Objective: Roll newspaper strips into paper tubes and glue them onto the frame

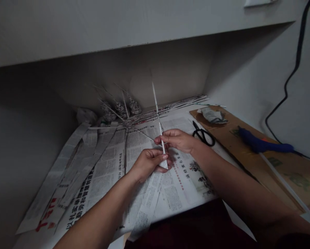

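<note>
A thin rolled newspaper tube stands slanted over the table, its tip pointing away from me. My left hand pinches its lower end, where the paper widens into a flat newspaper strip trailing toward me. My right hand grips the tube just above, with thumb and fingers closed round it. A thin stick slants from the pile at the back to the right fingertips; whether they hold it I cannot tell. Printed newspaper sheets lie under both hands.
Newspaper strips lie left. Behind stand several woven paper pieces and a bundle of paper sticks. Black-handled scissors, cardboard, a crumpled packet and a blue glue gun are right. A shelf edge overhangs.
</note>
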The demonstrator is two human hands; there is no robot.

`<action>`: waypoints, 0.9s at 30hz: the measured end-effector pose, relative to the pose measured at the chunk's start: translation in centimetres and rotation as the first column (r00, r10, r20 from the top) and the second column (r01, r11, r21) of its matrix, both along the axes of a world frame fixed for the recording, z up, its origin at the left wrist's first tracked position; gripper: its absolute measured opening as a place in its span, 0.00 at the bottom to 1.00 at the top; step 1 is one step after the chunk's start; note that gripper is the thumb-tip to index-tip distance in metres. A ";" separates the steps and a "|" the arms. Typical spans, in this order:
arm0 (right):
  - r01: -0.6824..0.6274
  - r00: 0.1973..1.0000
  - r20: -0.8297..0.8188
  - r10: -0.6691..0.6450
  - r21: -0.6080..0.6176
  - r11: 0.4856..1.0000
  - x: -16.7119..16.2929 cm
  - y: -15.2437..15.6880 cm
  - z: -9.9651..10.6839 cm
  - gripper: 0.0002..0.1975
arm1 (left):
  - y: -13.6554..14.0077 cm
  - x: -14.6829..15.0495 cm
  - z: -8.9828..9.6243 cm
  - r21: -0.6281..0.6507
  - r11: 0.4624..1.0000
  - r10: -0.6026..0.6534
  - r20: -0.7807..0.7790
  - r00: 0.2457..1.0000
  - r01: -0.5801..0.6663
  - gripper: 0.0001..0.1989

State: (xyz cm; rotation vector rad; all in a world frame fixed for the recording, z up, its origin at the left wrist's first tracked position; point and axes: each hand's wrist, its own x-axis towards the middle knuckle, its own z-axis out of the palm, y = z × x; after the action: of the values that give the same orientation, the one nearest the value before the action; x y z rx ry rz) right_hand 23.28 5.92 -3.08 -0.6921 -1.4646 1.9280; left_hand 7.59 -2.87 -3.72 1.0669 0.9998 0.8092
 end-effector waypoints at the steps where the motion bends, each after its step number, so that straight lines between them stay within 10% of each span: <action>1: 0.026 1.000 0.003 -0.026 -0.004 1.000 0.0 0.0 -0.1 0.14 | 0.0 0.0 0.0 0.004 1.000 -0.011 -0.001 1.000 0.011 0.17; 27: -0.004 1.000 -0.025 0.003 -0.028 1.000 0.2 0.1 -0.2 0.15 | 0.0 0.0 0.2 0.063 0.997 -0.038 -0.018 0.999 0.039 0.18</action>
State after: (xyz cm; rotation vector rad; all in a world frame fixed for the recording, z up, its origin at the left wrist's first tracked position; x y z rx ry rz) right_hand 23.46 6.06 -3.29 -0.6758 -1.4272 1.9562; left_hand 7.55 -2.89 -3.52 1.1453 0.9704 0.8065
